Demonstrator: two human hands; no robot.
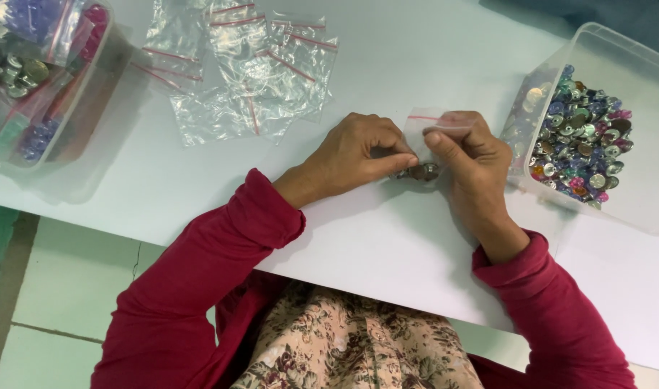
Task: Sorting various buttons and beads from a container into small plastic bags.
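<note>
Head view, looking down. My left hand [358, 155] and my right hand [467, 155] meet at the middle of the white desk [387, 238], both closed in a pinch grip on one small clear zip bag [429, 130] with a red seal line. The left thumb and forefinger close on the bag's lower left edge; the right thumb and fingers close over its right side, covering part of the red line. The bag stands between the two hands, its lower end touching the desk, where a few silvery studs [421, 172] sit inside it, just below my fingertips.

Right of my right hand, near it, a clear plastic tub [632, 79] holds a heap of loose studs [580, 144] in silver, blue, purple and pink. Beyond my hands, well apart, lies a loose spread of empty zip bags [243, 72], overlapping, each with a red seal line. At the far left corner a second clear tub [92, 86] holds filled bags; its contents are blurred. Both my sleeves [221, 259] are dark red, and a floral cloth [344, 338] shows at the desk's near edge.
</note>
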